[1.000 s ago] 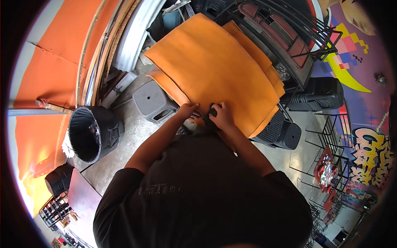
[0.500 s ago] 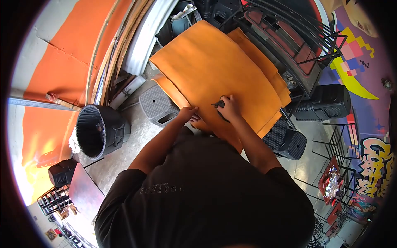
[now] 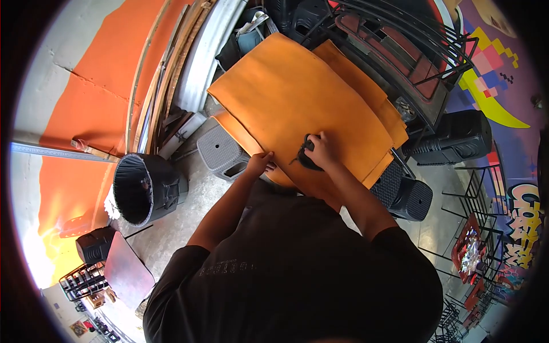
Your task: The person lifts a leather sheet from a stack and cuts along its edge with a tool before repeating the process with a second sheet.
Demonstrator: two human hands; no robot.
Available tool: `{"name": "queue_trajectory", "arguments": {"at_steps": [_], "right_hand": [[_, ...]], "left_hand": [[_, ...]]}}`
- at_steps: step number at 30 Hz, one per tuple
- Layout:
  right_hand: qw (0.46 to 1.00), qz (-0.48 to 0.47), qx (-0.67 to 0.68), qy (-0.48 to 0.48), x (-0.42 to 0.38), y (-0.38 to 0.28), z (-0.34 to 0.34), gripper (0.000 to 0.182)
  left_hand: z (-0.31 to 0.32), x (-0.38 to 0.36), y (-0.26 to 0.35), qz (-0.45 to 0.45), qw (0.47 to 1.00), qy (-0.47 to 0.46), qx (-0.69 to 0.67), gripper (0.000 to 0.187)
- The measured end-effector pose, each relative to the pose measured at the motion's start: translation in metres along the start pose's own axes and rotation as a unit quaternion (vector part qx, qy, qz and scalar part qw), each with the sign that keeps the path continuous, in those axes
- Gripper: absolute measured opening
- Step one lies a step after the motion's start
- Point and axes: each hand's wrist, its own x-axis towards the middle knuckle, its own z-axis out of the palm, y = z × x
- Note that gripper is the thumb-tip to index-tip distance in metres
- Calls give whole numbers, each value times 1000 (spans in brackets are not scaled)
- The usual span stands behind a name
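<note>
Orange sheet (image 3: 297, 103) near edge under left hand (image 3: 258, 163), right hand (image 3: 321, 150) grip closed around black tool (image 3: 306, 155)

A black bin (image 3: 143, 188) stands on the concrete floor (image 3: 189, 211) at the left, near a grey plastic stool (image 3: 220, 153). Black stools (image 3: 407, 197) sit at the right, below a black speaker (image 3: 457, 137). Metal chair frames (image 3: 400, 40) are stacked at the top, before a painted wall (image 3: 503, 86).
</note>
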Motion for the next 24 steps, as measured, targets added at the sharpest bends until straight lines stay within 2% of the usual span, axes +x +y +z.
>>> {"name": "queue_trajectory", "arguments": {"at_steps": [3,7,8,12,14,17,21,24], "right_hand": [[992,99,-74,40,30,17,-28,41],[979,144,-127,70,42,12,-24,41],[979,145,-127,67,39,9,-20,41],[999,-22,-32,-13,10,-28,13,37],[995,-53,-30,-75,-13,-69,10,37],[991,-98,-33,-82,-24,-79,21,41],[998,-35,-12,-51,-7,-55,7,40],[999,23,-13,29,21,2,2,40]], "left_hand": [[3,-4,0,-5,1000,6,-9,48],[7,-17,15,-12,999,28,17,47],[6,-15,14,-11,1000,25,14,47],[4,-11,10,-9,1000,20,8,47],[5,-8,8,-9,1000,21,8,47],[2,-8,12,-22,1000,6,7,48],[1,-11,18,-39,999,-2,9,48],[2,-12,22,-43,999,0,14,49]]}}
